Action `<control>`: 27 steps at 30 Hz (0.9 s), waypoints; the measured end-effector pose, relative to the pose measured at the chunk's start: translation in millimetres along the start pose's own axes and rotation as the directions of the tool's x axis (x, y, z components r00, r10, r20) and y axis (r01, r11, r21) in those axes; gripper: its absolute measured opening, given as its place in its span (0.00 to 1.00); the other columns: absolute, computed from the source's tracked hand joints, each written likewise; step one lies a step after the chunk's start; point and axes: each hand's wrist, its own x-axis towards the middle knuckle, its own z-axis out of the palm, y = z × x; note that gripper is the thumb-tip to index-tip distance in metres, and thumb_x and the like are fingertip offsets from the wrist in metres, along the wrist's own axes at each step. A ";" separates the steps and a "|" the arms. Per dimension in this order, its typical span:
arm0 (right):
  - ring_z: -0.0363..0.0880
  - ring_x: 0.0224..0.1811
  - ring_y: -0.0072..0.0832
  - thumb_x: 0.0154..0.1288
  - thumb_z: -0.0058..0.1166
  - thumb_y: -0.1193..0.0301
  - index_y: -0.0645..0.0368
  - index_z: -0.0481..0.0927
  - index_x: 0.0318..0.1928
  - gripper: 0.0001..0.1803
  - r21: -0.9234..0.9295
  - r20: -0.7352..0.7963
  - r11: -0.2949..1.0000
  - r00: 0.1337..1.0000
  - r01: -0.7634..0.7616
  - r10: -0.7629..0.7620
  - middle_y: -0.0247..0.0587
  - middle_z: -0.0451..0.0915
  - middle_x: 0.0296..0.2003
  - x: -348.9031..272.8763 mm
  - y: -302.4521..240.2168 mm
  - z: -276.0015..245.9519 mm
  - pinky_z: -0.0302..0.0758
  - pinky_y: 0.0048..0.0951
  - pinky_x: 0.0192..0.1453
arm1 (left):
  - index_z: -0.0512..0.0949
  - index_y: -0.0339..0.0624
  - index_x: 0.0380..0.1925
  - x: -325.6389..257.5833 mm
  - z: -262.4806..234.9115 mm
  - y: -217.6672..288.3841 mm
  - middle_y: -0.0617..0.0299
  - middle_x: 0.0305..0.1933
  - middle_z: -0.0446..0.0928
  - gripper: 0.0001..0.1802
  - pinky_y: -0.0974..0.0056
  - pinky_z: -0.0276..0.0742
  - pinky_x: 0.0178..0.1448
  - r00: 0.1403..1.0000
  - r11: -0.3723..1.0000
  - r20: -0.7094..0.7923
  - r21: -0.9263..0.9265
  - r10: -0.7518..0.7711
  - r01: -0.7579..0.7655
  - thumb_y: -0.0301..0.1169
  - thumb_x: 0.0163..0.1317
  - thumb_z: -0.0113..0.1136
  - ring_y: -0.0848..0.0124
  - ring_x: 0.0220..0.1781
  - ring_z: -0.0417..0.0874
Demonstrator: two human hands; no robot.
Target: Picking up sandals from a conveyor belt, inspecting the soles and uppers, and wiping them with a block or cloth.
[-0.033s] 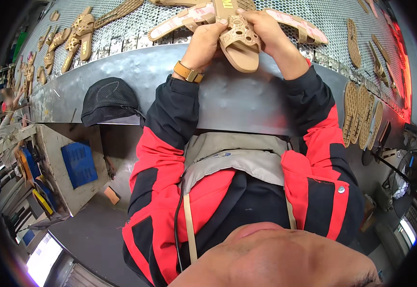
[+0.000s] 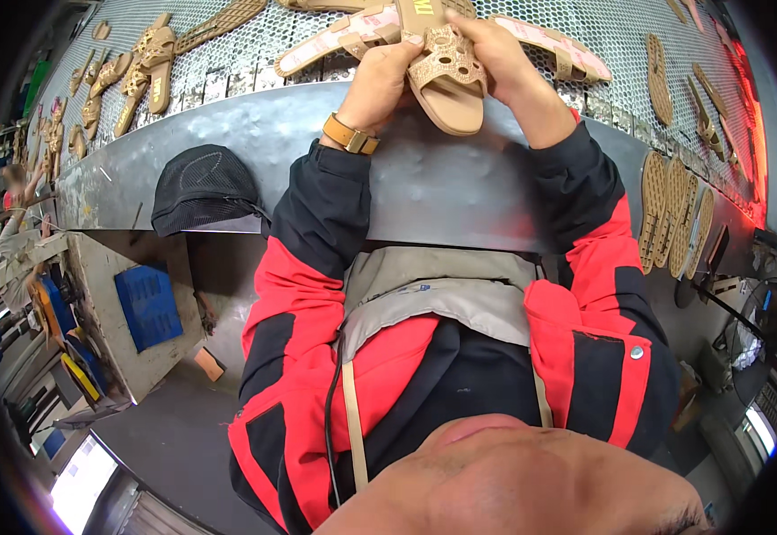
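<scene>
gripping a tan sandal (image 2: 449, 82) between left hand (image 2: 384, 85) and right hand (image 2: 502, 62).

- A bright white screen (image 2: 85, 481) glows at lower left, tilted near the floor.
- A second lit screen (image 2: 760, 428) shows at lower right, partly cut off.

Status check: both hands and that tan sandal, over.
Left hand and right hand both gripping the tan sandal, held above the mesh belt. More sandals and loose soles lie around it. Nothing blocking the hands.
</scene>
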 end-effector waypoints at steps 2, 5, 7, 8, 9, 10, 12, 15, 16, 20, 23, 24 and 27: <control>0.90 0.47 0.30 0.83 0.51 0.54 0.68 0.78 0.61 0.27 0.040 0.019 0.999 1.000 -0.020 0.019 0.46 0.88 0.49 -5.2 -6.3 5.8 0.86 0.30 0.52 | 0.84 0.34 0.50 0.0 0.3 1.6 0.61 0.45 0.87 0.20 0.67 0.84 0.45 0.994 0.995 -0.088 -0.070 0.060 -0.066 0.41 0.78 0.54 0.74 0.40 0.88; 0.89 0.39 0.27 0.82 0.50 0.50 0.63 0.78 0.61 0.27 0.061 0.160 0.990 0.981 -0.124 0.112 0.43 0.88 0.45 -21.9 -20.2 8.1 0.85 0.29 0.41 | 0.81 0.34 0.56 -1.9 2.4 5.9 0.57 0.51 0.87 0.21 0.64 0.84 0.53 0.988 0.982 -0.146 -0.177 0.040 -0.066 0.41 0.77 0.53 0.70 0.48 0.88; 0.87 0.34 0.25 0.82 0.50 0.49 0.61 0.78 0.59 0.27 -0.001 0.356 0.993 0.928 -0.115 0.108 0.40 0.87 0.41 -27.5 -27.0 8.4 0.83 0.28 0.34 | 0.78 0.35 0.61 -3.0 4.5 8.5 0.56 0.57 0.85 0.23 0.62 0.83 0.61 0.989 0.955 -0.136 -0.280 0.063 -0.100 0.41 0.78 0.51 0.67 0.55 0.88; 0.84 0.29 0.23 0.82 0.50 0.48 0.59 0.79 0.58 0.26 -0.097 0.462 0.990 0.877 -0.098 0.132 0.38 0.87 0.38 -29.5 -28.5 7.9 0.80 0.27 0.27 | 0.78 0.35 0.61 -3.0 5.2 9.8 0.56 0.57 0.85 0.23 0.62 0.83 0.61 0.982 0.966 -0.183 -0.241 0.044 -0.089 0.41 0.78 0.51 0.67 0.55 0.88; 0.78 0.22 0.19 0.81 0.53 0.50 0.62 0.78 0.55 0.25 -0.110 0.417 0.994 0.906 -0.024 0.068 0.36 0.84 0.32 -31.9 -25.0 7.8 0.72 0.25 0.19 | 0.78 0.35 0.60 -2.3 5.1 10.9 0.56 0.57 0.85 0.22 0.62 0.82 0.62 0.989 0.951 -0.144 -0.300 0.030 -0.072 0.41 0.78 0.50 0.66 0.56 0.87; 0.78 0.22 0.19 0.81 0.53 0.50 0.62 0.78 0.55 0.25 -0.111 0.418 0.994 0.906 -0.023 0.068 0.36 0.84 0.32 -33.6 -23.9 5.7 0.72 0.25 0.19 | 0.79 0.35 0.59 -0.9 4.6 11.9 0.56 0.57 0.85 0.22 0.61 0.80 0.64 0.993 0.922 -0.117 -0.384 -0.004 -0.042 0.41 0.79 0.49 0.66 0.57 0.86; 0.78 0.22 0.20 0.80 0.56 0.54 0.65 0.77 0.53 0.23 -0.176 0.408 0.982 0.913 0.065 0.013 0.38 0.84 0.31 -31.6 -20.4 0.9 0.71 0.21 0.19 | 0.78 0.35 0.59 4.0 1.9 13.0 0.56 0.54 0.85 0.23 0.61 0.81 0.60 0.991 0.923 -0.131 -0.379 0.021 -0.070 0.41 0.80 0.47 0.66 0.53 0.86; 0.76 0.20 0.20 0.79 0.58 0.58 0.67 0.77 0.52 0.21 -0.144 0.338 0.988 0.941 0.063 -0.011 0.39 0.83 0.32 -15.6 -29.7 -11.3 0.69 0.20 0.18 | 0.78 0.33 0.58 12.5 -20.7 21.8 0.58 0.46 0.83 0.23 0.60 0.81 0.50 0.977 0.949 -0.200 -0.288 0.071 -0.128 0.42 0.80 0.46 0.67 0.45 0.84; 0.76 0.23 0.20 0.80 0.57 0.58 0.67 0.77 0.52 0.21 -0.108 0.277 0.993 0.961 0.053 -0.021 0.39 0.83 0.33 -6.7 -37.4 -16.1 0.69 0.21 0.20 | 0.78 0.33 0.57 16.8 -32.7 26.4 0.60 0.41 0.81 0.23 0.60 0.80 0.44 0.963 0.979 -0.265 -0.173 0.056 -0.105 0.41 0.80 0.46 0.67 0.41 0.82; 0.84 0.33 0.32 0.85 0.47 0.55 0.68 0.77 0.57 0.24 0.199 -0.030 0.950 0.971 0.240 -0.238 0.46 0.86 0.40 33.3 -59.3 -19.3 0.78 0.30 0.34 | 0.74 0.29 0.54 66.9 -95.5 49.8 0.59 0.32 0.73 0.18 0.58 0.78 0.40 0.775 0.831 -0.504 -0.180 0.381 -0.526 0.34 0.75 0.50 0.65 0.33 0.75; 0.90 0.46 0.39 0.78 0.55 0.62 0.69 0.73 0.65 0.25 -0.228 0.128 0.926 0.952 0.301 -0.277 0.57 0.88 0.47 49.3 -31.1 3.7 0.85 0.42 0.46 | 0.76 0.34 0.55 123.8 -170.9 91.3 0.55 0.36 0.78 0.18 0.54 0.82 0.46 0.717 0.898 -0.561 0.119 0.413 -0.425 0.34 0.72 0.54 0.62 0.38 0.80; 0.87 0.54 0.42 0.71 0.63 0.64 0.64 0.74 0.67 0.29 -0.728 0.112 0.580 0.899 0.365 -0.424 0.56 0.85 0.56 55.3 -9.5 20.8 0.85 0.40 0.55 | 0.77 0.36 0.58 140.2 -192.5 98.5 0.51 0.40 0.82 0.21 0.50 0.84 0.50 0.680 0.881 -0.561 0.330 0.471 -0.338 0.36 0.70 0.57 0.58 0.41 0.84; 0.61 0.78 0.65 0.62 0.56 0.79 0.41 0.68 0.76 0.40 -0.863 0.502 -0.310 0.617 0.398 -0.606 0.65 0.64 0.75 58.0 30.1 42.7 0.63 0.62 0.78 | 0.70 0.46 0.73 163.1 -246.1 96.5 0.36 0.64 0.79 0.41 0.40 0.72 0.71 0.616 0.107 -0.444 0.857 0.651 0.504 0.49 0.61 0.66 0.43 0.66 0.79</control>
